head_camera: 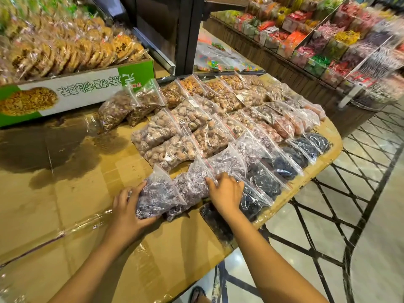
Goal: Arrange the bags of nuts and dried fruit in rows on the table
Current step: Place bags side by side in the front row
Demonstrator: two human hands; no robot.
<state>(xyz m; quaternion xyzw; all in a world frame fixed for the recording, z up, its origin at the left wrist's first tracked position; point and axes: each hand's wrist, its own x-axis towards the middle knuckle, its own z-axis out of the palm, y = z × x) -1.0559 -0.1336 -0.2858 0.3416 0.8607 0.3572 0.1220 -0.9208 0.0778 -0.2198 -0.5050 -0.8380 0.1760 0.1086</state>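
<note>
The tabletop (65, 204), covered in taped, flattened cardboard, carries clear zip bags of nuts and dried fruit (196, 119) in overlapping slanted rows on its right half. A green-and-white biscuit box (87, 92) sits at far left.

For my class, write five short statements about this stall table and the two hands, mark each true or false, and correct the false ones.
1. The left hand grips the leftmost front bag. True.
2. The right hand hangs clear of all bags. False: it rests on the front-row bags.
3. The green and white box stands at the table's right edge. False: it stands at the back left.
4. The near-black bags lie towards the right end. True.
5. A white cloth covers the table. False: brown cardboard covers it.
</note>
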